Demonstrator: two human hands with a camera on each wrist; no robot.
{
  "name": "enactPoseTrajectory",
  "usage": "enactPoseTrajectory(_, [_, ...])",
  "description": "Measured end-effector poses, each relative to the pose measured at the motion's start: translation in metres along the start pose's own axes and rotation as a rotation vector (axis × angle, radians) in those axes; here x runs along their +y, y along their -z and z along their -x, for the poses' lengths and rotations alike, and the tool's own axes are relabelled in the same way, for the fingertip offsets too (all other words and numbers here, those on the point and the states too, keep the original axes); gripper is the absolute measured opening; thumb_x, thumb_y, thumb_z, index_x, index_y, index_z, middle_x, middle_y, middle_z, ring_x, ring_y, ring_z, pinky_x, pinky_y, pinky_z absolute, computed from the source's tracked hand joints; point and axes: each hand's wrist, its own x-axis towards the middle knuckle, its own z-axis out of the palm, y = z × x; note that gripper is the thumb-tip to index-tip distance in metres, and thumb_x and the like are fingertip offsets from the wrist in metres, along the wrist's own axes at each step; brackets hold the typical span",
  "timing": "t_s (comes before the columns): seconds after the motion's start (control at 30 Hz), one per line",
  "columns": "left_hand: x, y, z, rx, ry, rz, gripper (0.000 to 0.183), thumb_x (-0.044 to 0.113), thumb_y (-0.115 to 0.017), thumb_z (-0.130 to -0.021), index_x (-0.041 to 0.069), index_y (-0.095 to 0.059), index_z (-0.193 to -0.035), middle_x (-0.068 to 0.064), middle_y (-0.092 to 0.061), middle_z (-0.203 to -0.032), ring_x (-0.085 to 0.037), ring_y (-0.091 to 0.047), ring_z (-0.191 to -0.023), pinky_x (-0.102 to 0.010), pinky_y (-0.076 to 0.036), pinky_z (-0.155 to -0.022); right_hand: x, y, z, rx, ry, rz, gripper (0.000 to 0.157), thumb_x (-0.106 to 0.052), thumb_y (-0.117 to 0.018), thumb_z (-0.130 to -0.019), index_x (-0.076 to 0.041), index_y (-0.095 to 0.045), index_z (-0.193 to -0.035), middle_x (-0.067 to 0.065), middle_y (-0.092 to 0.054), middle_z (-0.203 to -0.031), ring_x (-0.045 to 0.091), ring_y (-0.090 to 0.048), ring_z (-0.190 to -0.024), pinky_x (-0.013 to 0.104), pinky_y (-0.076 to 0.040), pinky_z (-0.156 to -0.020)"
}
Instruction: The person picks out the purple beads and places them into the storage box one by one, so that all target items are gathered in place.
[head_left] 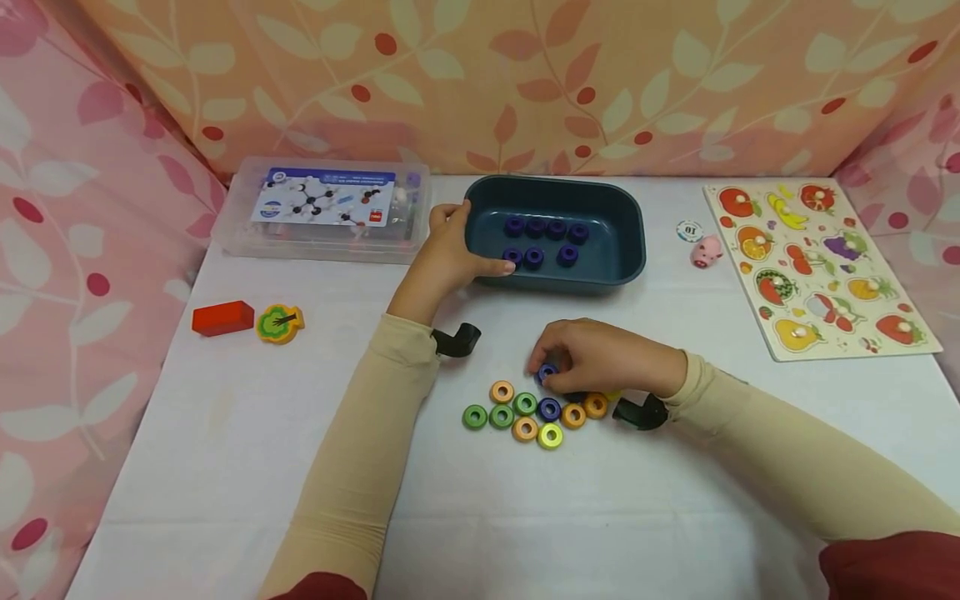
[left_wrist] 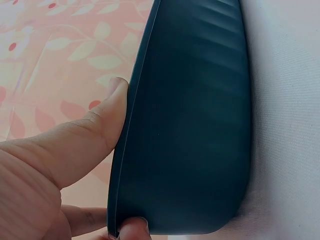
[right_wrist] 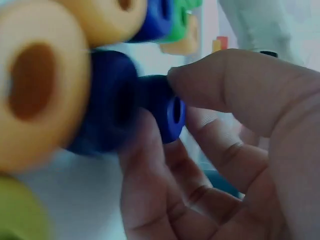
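Note:
My left hand [head_left: 448, 254] holds the left end of a dark teal plastic tub [head_left: 618, 204], thumb over the near rim and fingers at the far corner. Several dark blue rings [head_left: 556, 229] lie inside the tub in two loose rows. Below it, my right hand [head_left: 603, 357] pinches a blue ring [right_wrist: 172, 112] between thumb and fingers. A cluster of rings lies on the table by this hand: green ones [head_left: 475, 417], orange ones [head_left: 525, 429], a yellow one [head_left: 551, 436] and a blue one [head_left: 549, 409]. Part of the cluster is hidden under the right hand.
A clear case with a molecule label [head_left: 322, 200] lies left of the tub. Nearer on that side are a red block [head_left: 223, 318] and a tree-shaped toy piece [head_left: 279, 323]. To the right sit a small pink pig [head_left: 707, 252] and a fruit puzzle board [head_left: 757, 321].

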Motion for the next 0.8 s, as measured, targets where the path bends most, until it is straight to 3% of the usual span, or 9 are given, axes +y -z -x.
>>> enactPoseTrajectory(0.1, [0.000, 0.001, 0.000, -0.010, 0.006, -0.004, 0.123, 0.046, -0.089, -0.073, 0.023, -0.008, -0.163, -0.001, -0.008, -0.165, -0.028, -0.037, -0.144, -0.046, -0.035, -0.117, -0.009, 0.021, 0.002, 0.044, -0.012, 0.008, 0.018, -0.019, -0.076, -0.086, -0.022, -0.075, -0.103, -0.006, -0.067, -0.100, 0.010, -0.061, -0.076, 0.028, -0.052, -0.069])
enactPoseTrajectory(0.2, [0.001, 0.001, 0.000, -0.008, 0.003, -0.002, 0.123, 0.046, -0.089, -0.073, 0.022, -0.009, -0.163, -0.001, -0.008, -0.165, -0.028, -0.037, -0.143, -0.046, -0.034, -0.117, -0.015, 0.060, 0.001, 0.131, -0.045, -0.003, 0.019, -0.022, -0.076, -0.088, -0.020, -0.075, -0.107, -0.001, -0.069, -0.095, 0.013, -0.062, -0.071, 0.029, -0.051, -0.063])
enactPoseTrajectory(0.3, [0.002, 0.000, 0.001, -0.008, 0.001, 0.002, 0.123, 0.047, -0.088, -0.073, 0.022, -0.009, -0.163, -0.002, -0.009, -0.165, -0.028, -0.036, -0.144, -0.046, -0.034, -0.118, -0.010, 0.100, -0.014, 0.212, -0.123, 0.005, 0.025, -0.029, -0.075, -0.090, -0.019, -0.073, -0.113, 0.003, -0.069, -0.094, 0.018, -0.060, -0.070, 0.029, -0.047, -0.062])
enactPoseTrajectory(0.4, [0.001, 0.001, 0.001, -0.013, 0.006, 0.003, 0.122, 0.047, -0.088, -0.073, 0.022, -0.009, -0.163, -0.002, -0.009, -0.164, -0.028, -0.037, -0.144, -0.045, -0.034, -0.118, 0.007, 0.125, -0.042, 0.222, -0.182, 0.045, 0.031, -0.032, -0.072, -0.092, -0.017, -0.071, -0.119, 0.007, -0.071, -0.101, 0.020, -0.060, -0.083, 0.031, -0.046, -0.075])
enactPoseTrajectory(0.5, [0.000, 0.000, 0.002, -0.024, 0.009, 0.005, 0.122, 0.046, -0.088, -0.073, 0.022, -0.009, -0.163, -0.002, -0.009, -0.164, -0.028, -0.037, -0.143, -0.045, -0.034, -0.118, 0.028, 0.133, -0.067, 0.157, -0.212, 0.086, 0.034, -0.032, -0.070, -0.093, -0.014, -0.070, -0.122, 0.008, -0.069, -0.116, 0.021, -0.058, -0.103, 0.036, -0.044, -0.095])
enactPoseTrajectory(0.6, [0.001, -0.001, 0.002, -0.029, 0.003, 0.001, 0.122, 0.047, -0.088, -0.073, 0.021, -0.010, -0.163, -0.002, -0.009, -0.164, -0.028, -0.037, -0.143, -0.044, -0.033, -0.118, 0.043, 0.132, -0.081, 0.100, -0.234, 0.102, 0.035, -0.032, -0.070, -0.092, -0.014, -0.070, -0.122, 0.009, -0.067, -0.121, 0.022, -0.056, -0.110, 0.040, -0.042, -0.103])
enactPoseTrajectory(0.8, [0.001, 0.000, 0.001, -0.011, -0.004, -0.010, 0.122, 0.047, -0.088, -0.073, 0.021, -0.009, -0.163, -0.002, -0.009, -0.164, -0.027, -0.038, -0.143, -0.044, -0.035, -0.118, 0.048, 0.135, -0.076, 0.158, -0.251, 0.039, 0.035, -0.034, -0.070, -0.093, -0.015, -0.068, -0.123, 0.008, -0.069, -0.118, 0.022, -0.063, -0.104, 0.040, -0.043, -0.103])
